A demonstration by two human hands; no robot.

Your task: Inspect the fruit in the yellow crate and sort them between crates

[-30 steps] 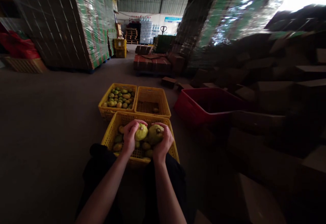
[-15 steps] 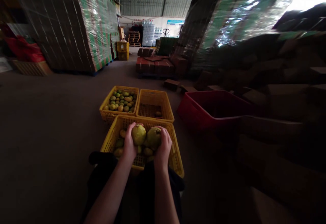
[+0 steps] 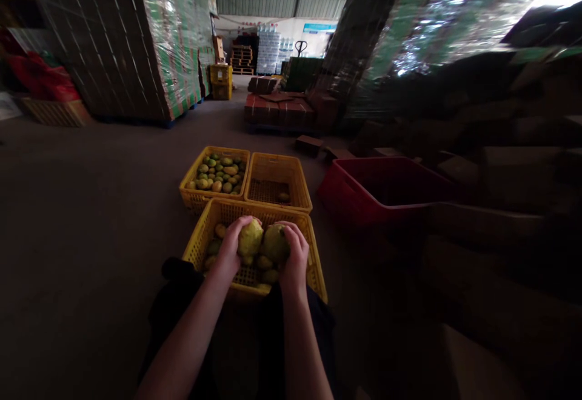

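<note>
My left hand (image 3: 233,243) is wrapped round a yellow-green mango (image 3: 250,237) with a bumpy-looking skin. A darker green mango (image 3: 275,243) is gripped in my right hand (image 3: 295,254), its fingers curled over the top. Both fruits are held side by side above the near yellow crate (image 3: 200,230). Several more mangoes (image 3: 264,262) lie loose on the bottom of that crate, partly hidden behind my hands and forearms.
Beyond it stand a yellow crate (image 3: 182,189) full of green and yellow mangoes and another crate (image 3: 297,173) with one fruit visible. A red bin (image 3: 345,197) is on the right, beside dark cardboard boxes. Wrapped pallet stacks (image 3: 175,42) rise behind.
Both mangoes have turned a little in my hands; the right one's stem end has shifted toward my fingers. The view has tilted slightly. My hands stay over the near crate.
</note>
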